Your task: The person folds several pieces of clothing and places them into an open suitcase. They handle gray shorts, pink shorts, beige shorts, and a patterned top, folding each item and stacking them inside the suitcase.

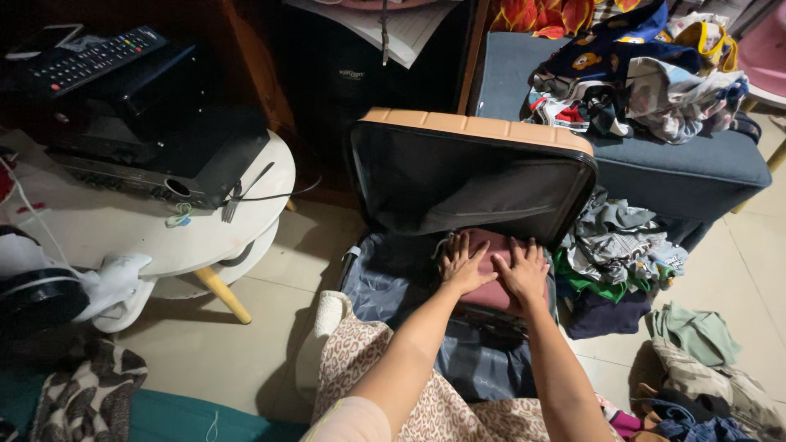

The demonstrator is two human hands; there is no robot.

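From the head camera, you are looking down at an open suitcase [385, 286] lying on a pale tiled floor, near the centre of the view. Its peach-edged lid [471, 176] is standing propped up at twelve o'clock from your hands, showing a dark lining.

Your left hand [463, 266] is pressing flat, fingers spread, on a folded maroon garment [491, 282] lying inside the suitcase. Your right hand [522, 274] is pressing flat on the same garment just beside it, at three o'clock of the left hand, fingers also spread. Neither hand is curling around anything; both palms are lying open on the cloth.

At three o'clock of the suitcase, a heap of folded clothes [618, 262] is sitting on the floor. At one o'clock, a blue padded seat [688, 168] is carrying a jumble of loose clothing [639, 74]. At nine o'clock, a round white table [123, 225] is bearing a black electronic box [164, 147] with a remote control [86, 59] lying on top. A patterned cloth [401, 385] is covering your lap at six o'clock.
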